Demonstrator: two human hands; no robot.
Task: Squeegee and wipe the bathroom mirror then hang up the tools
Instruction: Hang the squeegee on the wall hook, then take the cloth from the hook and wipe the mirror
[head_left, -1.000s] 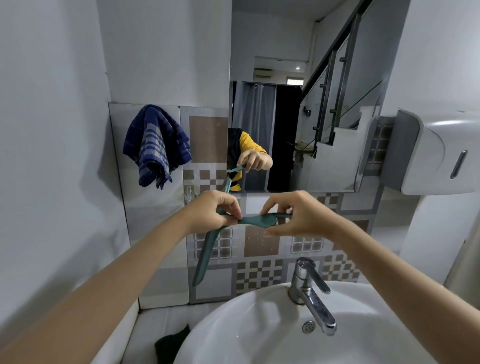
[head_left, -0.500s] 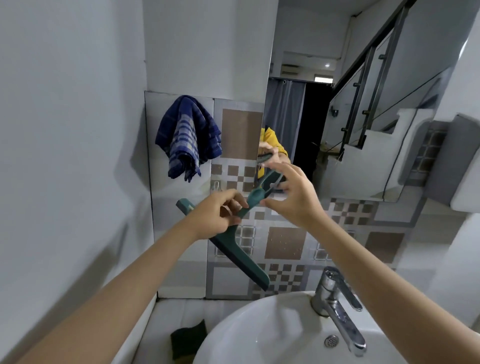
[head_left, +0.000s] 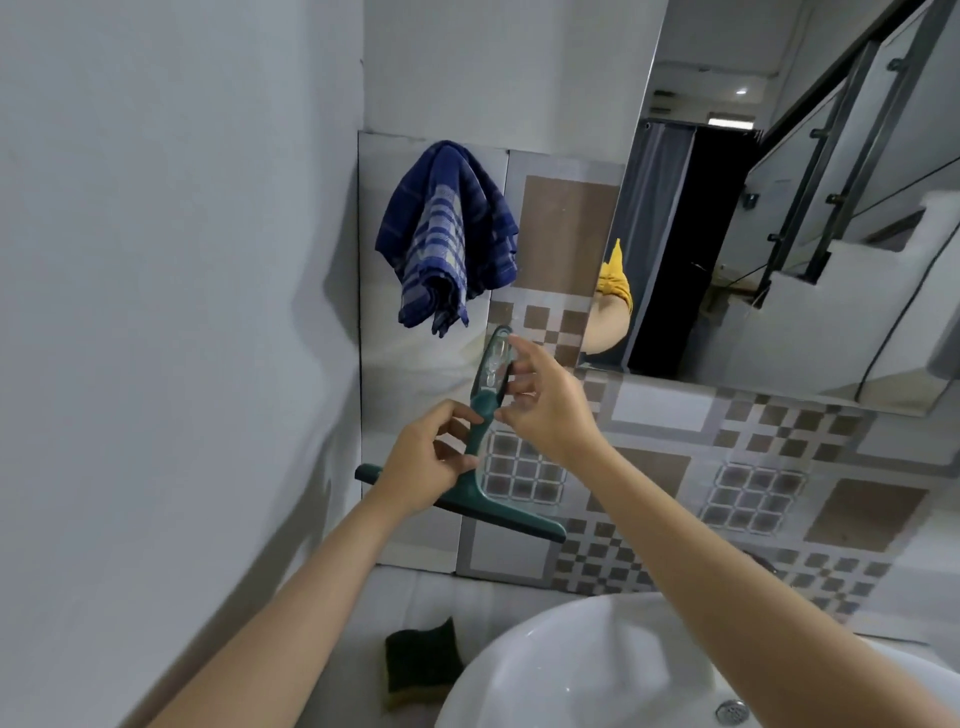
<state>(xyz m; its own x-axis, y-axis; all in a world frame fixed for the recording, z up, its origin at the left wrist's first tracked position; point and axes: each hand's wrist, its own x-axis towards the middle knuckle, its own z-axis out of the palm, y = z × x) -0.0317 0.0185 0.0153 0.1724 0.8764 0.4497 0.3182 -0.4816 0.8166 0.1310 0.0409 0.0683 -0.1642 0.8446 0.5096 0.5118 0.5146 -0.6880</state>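
A dark green squeegee (head_left: 480, 452) stands upright against the tiled wall, handle up, blade at the bottom. My left hand (head_left: 423, 462) grips its neck just above the blade. Higher up, my right hand (head_left: 540, 400) pinches the looped handle top between thumb and fingers. A blue checked cloth (head_left: 449, 234) hangs on the wall just above and left of the handle. The mirror (head_left: 779, 208) fills the upper right and reflects a yellow sleeve and a staircase.
A white basin (head_left: 597, 670) sits at the bottom right with its drain at the edge of view. On the ledge left of it lies a dark sponge (head_left: 421, 660). A plain grey wall closes the left side.
The squeegee has swung from tilted to upright and moved left toward the wall under the cloth. Both hands moved with it. The view shifted left, so the tap is out of sight.
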